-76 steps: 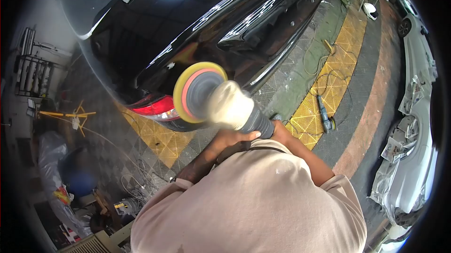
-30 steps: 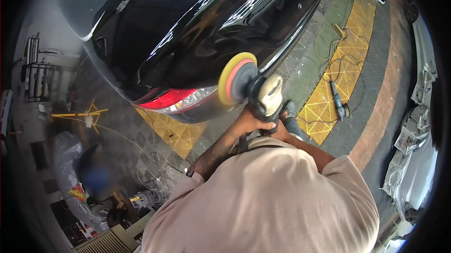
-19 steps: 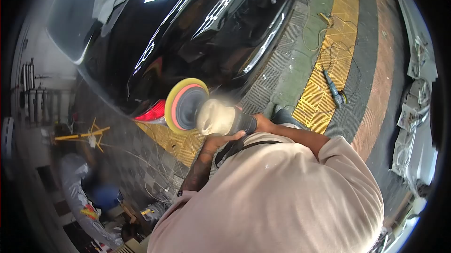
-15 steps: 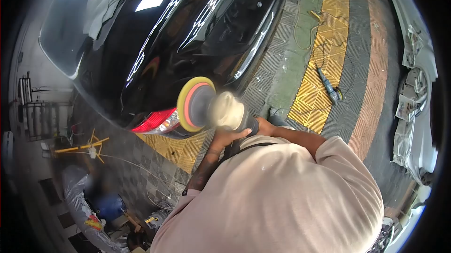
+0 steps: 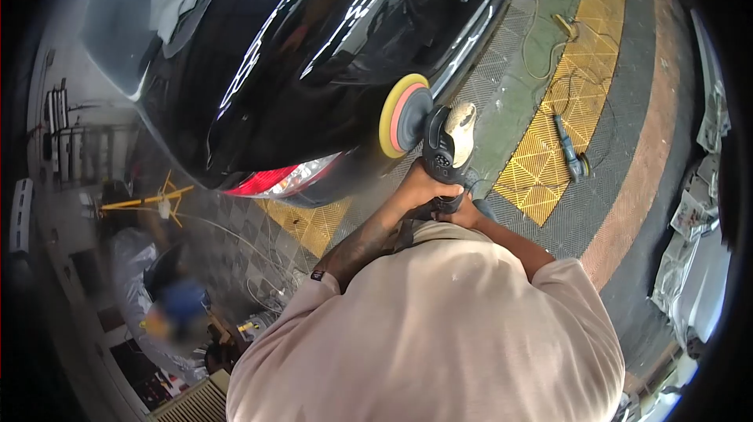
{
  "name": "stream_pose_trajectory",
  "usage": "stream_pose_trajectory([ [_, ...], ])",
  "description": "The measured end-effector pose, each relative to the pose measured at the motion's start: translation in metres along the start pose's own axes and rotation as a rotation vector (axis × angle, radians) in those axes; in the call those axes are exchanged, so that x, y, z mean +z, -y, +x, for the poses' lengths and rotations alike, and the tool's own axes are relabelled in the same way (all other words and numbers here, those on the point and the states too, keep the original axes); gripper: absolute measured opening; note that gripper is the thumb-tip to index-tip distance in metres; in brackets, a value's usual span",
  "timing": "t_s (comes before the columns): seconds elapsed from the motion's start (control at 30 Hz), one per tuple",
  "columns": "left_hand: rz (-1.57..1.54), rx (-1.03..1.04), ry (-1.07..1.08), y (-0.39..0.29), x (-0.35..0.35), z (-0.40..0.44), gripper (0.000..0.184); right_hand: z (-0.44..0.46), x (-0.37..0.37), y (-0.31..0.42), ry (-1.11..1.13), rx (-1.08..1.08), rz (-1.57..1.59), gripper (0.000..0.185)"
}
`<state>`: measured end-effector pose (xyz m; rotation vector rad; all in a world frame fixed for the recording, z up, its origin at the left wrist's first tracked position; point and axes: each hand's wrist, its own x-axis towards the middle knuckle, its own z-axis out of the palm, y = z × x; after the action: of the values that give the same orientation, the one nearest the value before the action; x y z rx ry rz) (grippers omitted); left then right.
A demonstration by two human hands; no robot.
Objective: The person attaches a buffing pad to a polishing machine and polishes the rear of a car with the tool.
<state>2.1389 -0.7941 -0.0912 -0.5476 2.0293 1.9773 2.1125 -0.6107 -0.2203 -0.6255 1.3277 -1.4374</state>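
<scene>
While two hands [image 5: 420, 187] [image 5: 464, 213] grip one polisher [image 5: 445, 147], one taillight [image 5: 274, 180] shows.

Our polishing pad [image 5: 406, 116]: yellow, coral, grey
Beyond our left grip [image 5: 423, 187] we see a black car [image 5: 314, 108] and its red-and-clear tail light [image 5: 278, 178]; right of the grip, yellow floor tiles [image 5: 537, 175] in triangular ribs.

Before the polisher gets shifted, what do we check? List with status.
1. Polisher held two-handed: ok, left hand and right hand both on it.
2. Polishing pad clear of tail light: ok, visible gap.
3. Pad flat against black car: cannot tell, working face hidden.
4. Floor tiles free of cables: not ok, loose cables ahead.
5. Second polisher away from the held one: ok, lying apart.
</scene>
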Motion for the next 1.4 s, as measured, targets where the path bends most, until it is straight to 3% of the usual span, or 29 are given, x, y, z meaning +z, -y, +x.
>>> stream_pose_trajectory([
  [0.07,-0.028,0.104,0.019,-0.005,-0.006,-0.007,0.088,-0.002,0.005,0.004,-0.036,-0.034,-0.088,0.041],
  [0.13,0.025,0.067,0.039,-0.009,-0.018,-0.018,0.09,0.002,0.011,0.008,-0.076,-0.074,-0.164,0.04],
  [0.2,0.065,0.147,0.045,-0.01,-0.029,-0.036,0.092,0.009,0.021,0.012,-0.022,0.073,-0.199,0.048],
  [0.23,0.054,0.148,0.02,-0.011,-0.036,-0.048,0.092,0.013,0.028,0.015,-0.021,-0.041,-0.324,0.045],
  [0.37,0.071,0.153,0.031,-0.016,-0.072,-0.09,0.092,0.027,0.07,0.028,-0.112,-0.077,-0.253,0.038],
  [0.57,0.356,0.455,-0.062,-0.003,-0.114,-0.14,0.076,0.036,0.109,0.068,-0.13,-0.144,-0.281,0.038],
  [0.63,0.083,0.62,-0.026,-0.008,-0.116,-0.146,0.082,0.036,0.115,0.079,-0.143,-0.18,-0.323,0.04],
  [0.73,-0.069,0.628,-0.062,-0.002,-0.106,-0.149,0.079,0.024,0.117,0.093,-0.204,-0.164,-0.42,0.043],
  [0.87,0.025,0.643,-0.052,-0.008,-0.09,-0.133,0.077,0.003,0.1,0.081,-0.307,-0.262,-0.52,0.046],
  [1.07,-0.034,0.25,0.057,-0.022,-0.067,-0.095,0.069,-0.008,0.093,0.09,-0.601,-0.08,-0.361,0.047],
  [1.13,0.025,0.285,0.074,-0.026,-0.07,-0.088,0.069,-0.007,0.085,0.088,-0.585,-0.146,-0.354,0.046],
  [1.2,0.05,0.299,0.043,-0.033,-0.071,-0.095,0.072,-0.006,0.081,0.097,-0.484,-0.033,-0.388,0.045],
  [1.37,-0.122,0.553,-0.01,-0.025,-0.084,-0.124,0.084,0.009,0.085,0.115,-0.339,-0.159,-0.437,0.039],
  [1.4,-0.16,0.598,-0.085,-0.026,-0.08,-0.123,0.073,0.012,0.084,0.118,-0.353,-0.16,-0.433,0.039],
])
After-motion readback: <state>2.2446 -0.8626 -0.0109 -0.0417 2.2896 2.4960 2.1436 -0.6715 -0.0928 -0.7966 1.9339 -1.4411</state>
